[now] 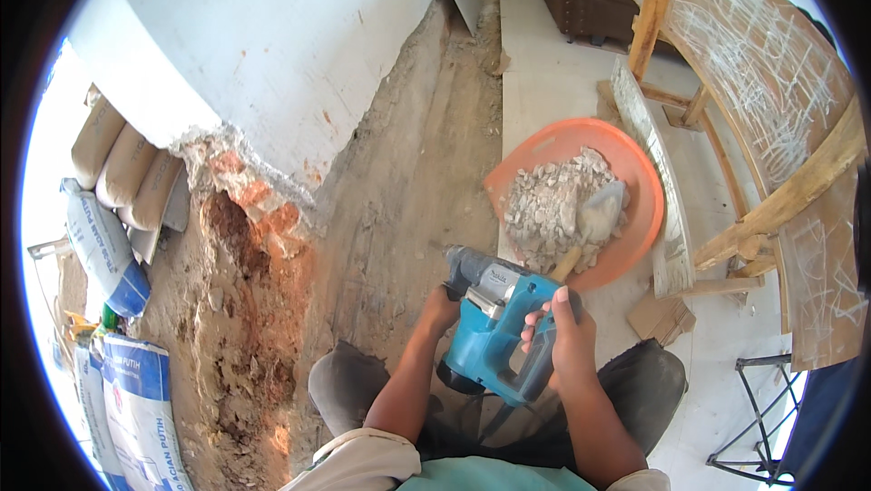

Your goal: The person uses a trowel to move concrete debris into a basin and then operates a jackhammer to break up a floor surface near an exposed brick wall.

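Teal rotary hammer drill [497, 332] sits low in the head view, held above the person's knees over the dirt floor [399, 201]. Right hand [567, 337] is wrapped tight around its rear handle; left hand [442, 308] is clamped on the front body. Just beyond it, an orange basin [640, 173] holds rubble [544, 210] and a trowel [594, 219]. Broken brick wall base [249, 191] and cement sacks [122, 173] lie left.

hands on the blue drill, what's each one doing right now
Left hand: closed around the front of the blue rotary hammer drill.
Right hand: closed on the drill's rear handle.
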The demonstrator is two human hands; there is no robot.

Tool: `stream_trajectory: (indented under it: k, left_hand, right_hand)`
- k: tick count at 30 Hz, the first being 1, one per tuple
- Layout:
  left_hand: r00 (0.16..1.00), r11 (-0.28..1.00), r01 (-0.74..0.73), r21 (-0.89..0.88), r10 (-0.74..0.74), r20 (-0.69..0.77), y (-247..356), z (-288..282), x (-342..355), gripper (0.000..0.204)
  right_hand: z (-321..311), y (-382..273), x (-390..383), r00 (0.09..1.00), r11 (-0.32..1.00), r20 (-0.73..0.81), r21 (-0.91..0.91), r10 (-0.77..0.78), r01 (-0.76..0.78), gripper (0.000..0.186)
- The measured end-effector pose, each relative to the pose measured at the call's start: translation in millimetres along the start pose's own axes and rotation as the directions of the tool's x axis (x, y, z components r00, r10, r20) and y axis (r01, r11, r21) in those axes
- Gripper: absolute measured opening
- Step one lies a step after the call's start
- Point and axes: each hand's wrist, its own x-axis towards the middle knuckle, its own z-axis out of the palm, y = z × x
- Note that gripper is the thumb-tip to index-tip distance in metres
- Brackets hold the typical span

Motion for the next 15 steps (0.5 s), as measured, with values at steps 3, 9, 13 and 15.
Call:
stream_trajectory:
  k: [3,9,13,15]
  left_hand:
    - [0.997,1.0,0.013,-0.014,-0.012,0.07,13.0,-2.3,-0.1,0.053]
    - [0.996,0.981,-0.084,0.174,0.077,0.045,29.8,1.0,-2.7,0.053]
    - [1.0,0.945,-0.02,0.325,0.025,-0.011,31.7,12.8,0.2,0.045]
    - [0.999,0.889,0.023,0.457,0.0,-0.052,40.8,17.8,0.3,0.043]
  right_hand:
    - [-8.3,-7.3,8.6,0.999,0.999,-0.012,0.027,0.029,-0.029,0.046]
    - [-28.5,-12.4,23.8,0.999,0.995,-0.013,0.091,0.051,-0.05,0.046]
    - [-42.4,-15.5,35.2,0.993,0.981,-0.046,0.169,0.105,-0.096,0.046]
    - [-50.6,-14.4,40.5,0.988,0.974,-0.058,0.189,0.141,-0.127,0.046]
